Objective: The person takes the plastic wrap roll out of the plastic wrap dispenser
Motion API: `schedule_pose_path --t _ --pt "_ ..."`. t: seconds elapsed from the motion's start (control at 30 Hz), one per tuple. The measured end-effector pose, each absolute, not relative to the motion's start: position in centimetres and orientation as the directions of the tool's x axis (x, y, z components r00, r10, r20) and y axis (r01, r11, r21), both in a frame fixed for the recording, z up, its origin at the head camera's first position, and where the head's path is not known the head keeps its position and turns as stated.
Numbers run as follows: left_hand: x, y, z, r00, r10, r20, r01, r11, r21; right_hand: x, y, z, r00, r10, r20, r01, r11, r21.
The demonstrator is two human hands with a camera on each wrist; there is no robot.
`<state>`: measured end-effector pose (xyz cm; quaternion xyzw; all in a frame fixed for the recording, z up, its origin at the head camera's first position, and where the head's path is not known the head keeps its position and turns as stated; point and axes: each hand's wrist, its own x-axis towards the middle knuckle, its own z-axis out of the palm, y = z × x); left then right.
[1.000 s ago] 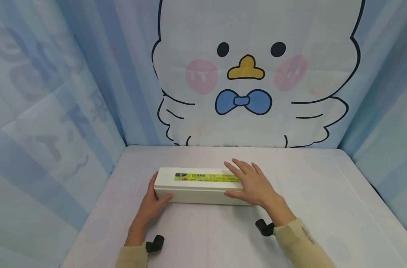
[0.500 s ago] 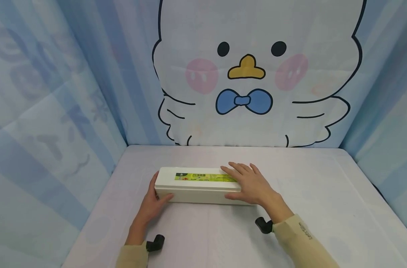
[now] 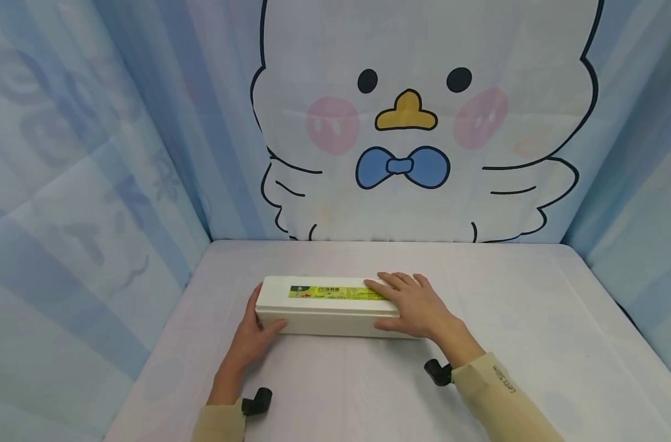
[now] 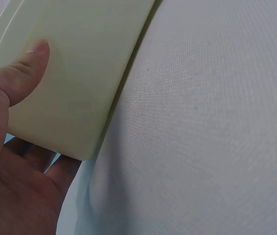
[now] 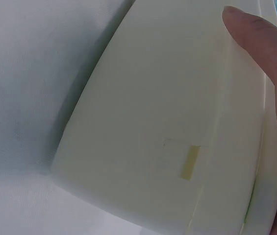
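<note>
A long cream cling film box point(image 3: 324, 322) lies across the table, its lid shut. A yellow-green label point(image 3: 329, 293) with printed characters runs along the top. My left hand point(image 3: 250, 334) grips the box's left end, thumb on the front face; the left wrist view shows its fingers passing behind the end of the box point(image 4: 79, 88). Over the right part of the lid my right hand point(image 3: 415, 307) rests with spread fingers, covering the label's right end. Its thumb point(image 5: 256, 41) lies nearly straight against the front near the lid seam.
The table point(image 3: 324, 393) wears a pale cloth. Behind it hangs a curtain with a cartoon bird point(image 3: 401, 209); blue patterned curtains point(image 3: 81, 245) close in the sides. Each wrist carries a black camera mount point(image 3: 256, 402) beside a beige sleeve point(image 3: 506, 393).
My right hand's raised fingers have come down onto the lid and shifted slightly. The left hand and the box stay in place.
</note>
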<state>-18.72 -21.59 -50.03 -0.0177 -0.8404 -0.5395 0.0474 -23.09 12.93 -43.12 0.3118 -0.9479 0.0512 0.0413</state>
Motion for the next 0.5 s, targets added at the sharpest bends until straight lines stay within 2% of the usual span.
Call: schedule_pose_path --t 0.5 --pt "-18.66 -21.62 -50.1 -0.994 -0.034 0.107 0.083 0.429 0.899 -23.41 13.44 -43.14 -0.757 -0.623 0.198 -0.643 0.764 -0.055"
